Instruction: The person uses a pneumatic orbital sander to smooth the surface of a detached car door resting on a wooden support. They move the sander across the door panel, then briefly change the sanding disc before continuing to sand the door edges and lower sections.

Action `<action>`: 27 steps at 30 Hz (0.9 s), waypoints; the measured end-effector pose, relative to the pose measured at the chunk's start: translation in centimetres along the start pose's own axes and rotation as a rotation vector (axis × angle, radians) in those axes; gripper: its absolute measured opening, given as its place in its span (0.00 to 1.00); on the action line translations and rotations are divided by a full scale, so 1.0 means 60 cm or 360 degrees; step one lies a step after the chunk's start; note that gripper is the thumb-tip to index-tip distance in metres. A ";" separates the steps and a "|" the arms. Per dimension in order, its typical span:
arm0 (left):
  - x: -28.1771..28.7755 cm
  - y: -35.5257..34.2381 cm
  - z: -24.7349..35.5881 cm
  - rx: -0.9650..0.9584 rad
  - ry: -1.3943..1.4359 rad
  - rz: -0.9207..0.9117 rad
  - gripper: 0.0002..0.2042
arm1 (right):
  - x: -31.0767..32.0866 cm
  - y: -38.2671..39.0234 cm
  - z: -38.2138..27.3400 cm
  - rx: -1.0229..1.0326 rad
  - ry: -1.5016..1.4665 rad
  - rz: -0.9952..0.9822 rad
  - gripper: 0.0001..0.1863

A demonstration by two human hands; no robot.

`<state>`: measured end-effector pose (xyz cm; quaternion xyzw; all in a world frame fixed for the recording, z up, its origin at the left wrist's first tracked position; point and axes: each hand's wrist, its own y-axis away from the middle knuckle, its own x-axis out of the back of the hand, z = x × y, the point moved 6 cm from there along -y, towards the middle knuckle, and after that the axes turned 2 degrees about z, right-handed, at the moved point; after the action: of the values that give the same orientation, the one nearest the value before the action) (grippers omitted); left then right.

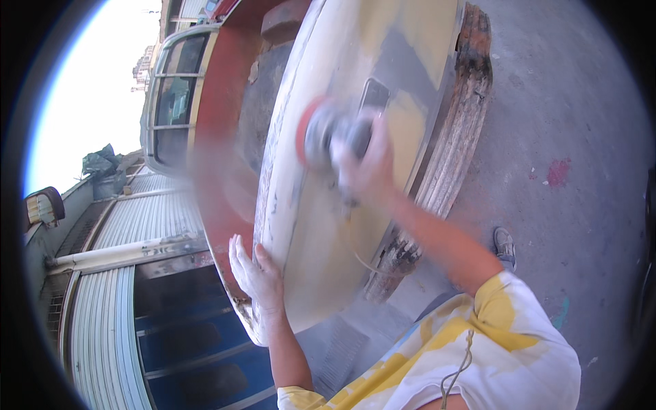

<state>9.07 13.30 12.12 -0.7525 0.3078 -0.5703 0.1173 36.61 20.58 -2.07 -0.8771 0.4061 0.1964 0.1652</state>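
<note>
Yellow-and-white shirt (478,342) fills the lower right; at lower centre-left, an empty left hand (260,275), fingers spread, sits at the edge of a pale vehicle panel (328,253), where a slip could upset balance. At centre, a blurred sander (320,137) is wrapped by the right hand (369,157); excess tilt might gouge the surface. Rightward, a thin hose (369,266) could snag on the weathered beam (454,137).

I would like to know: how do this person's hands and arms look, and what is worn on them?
The left hand and right hand have no gloves; the right one is blurred. Both forearms are bare. The short right sleeve is white with yellow patches, and the left sleeve shows yellow and white too.
</note>
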 end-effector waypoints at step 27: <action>-0.050 0.023 -0.033 0.0508 0.0129 -0.0252 0.29 | 0.022 -0.209 -0.007 -0.0023 0.0022 0.0155 0.22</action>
<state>6.33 14.37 9.67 -0.7227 0.1576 -0.6491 0.1775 47.21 27.25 -0.73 -0.8588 0.4480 0.2011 0.1463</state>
